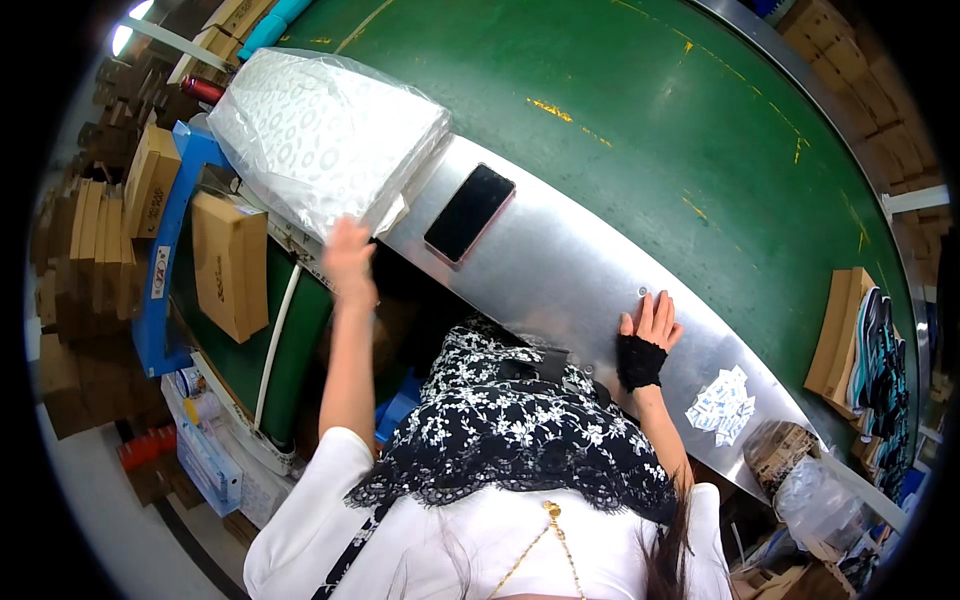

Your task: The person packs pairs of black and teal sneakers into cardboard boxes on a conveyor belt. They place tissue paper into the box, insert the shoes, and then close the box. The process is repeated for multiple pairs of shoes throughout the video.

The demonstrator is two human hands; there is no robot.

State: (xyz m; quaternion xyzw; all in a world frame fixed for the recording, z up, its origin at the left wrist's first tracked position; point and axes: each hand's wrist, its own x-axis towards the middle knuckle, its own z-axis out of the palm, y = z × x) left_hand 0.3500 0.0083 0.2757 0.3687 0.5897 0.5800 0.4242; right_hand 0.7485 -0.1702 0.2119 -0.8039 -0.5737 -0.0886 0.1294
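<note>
My left hand is at the near corner of a clear plastic bag full of white sheets with a grey ring pattern. Motion smears its fingers, so I cannot see whether they touch the bag or hold anything. My right hand, in a black fingerless wrist cover, rests on the metal ledge with its fingers stretched out and nothing in them. Between the hands, a black-screened phone lies on the ledge. Closer to my right hand is a loose pile of small white printed packets.
Beyond the ledge runs a green conveyor belt. An open carton with dark and teal items stands on it at right. A brown box and a blue frame are at left. Crumpled plastic lies at lower right.
</note>
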